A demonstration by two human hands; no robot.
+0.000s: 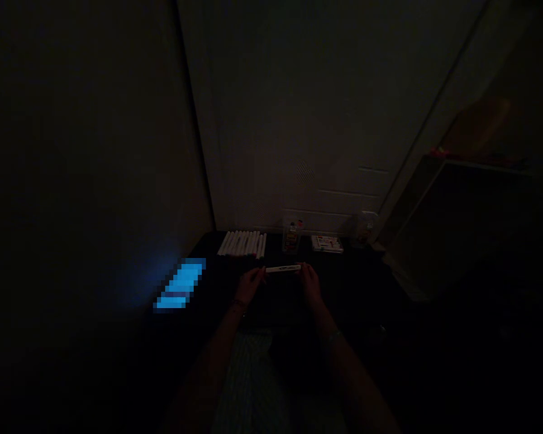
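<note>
The scene is very dark. Both of my hands hold one white marker (283, 269) level above a dark table (344, 289). My left hand (251, 282) pinches its left end, and my right hand (311, 281) grips its right end. Behind the marker, a row of several white markers (243, 243) lies side by side near the wall.
A glowing blue screen (181, 285) lies at the table's left edge. Near the wall stand a small clear container (292, 235), a flat packet (326, 243) and a jar (364, 229). A dark cabinet (457, 217) stands at the right.
</note>
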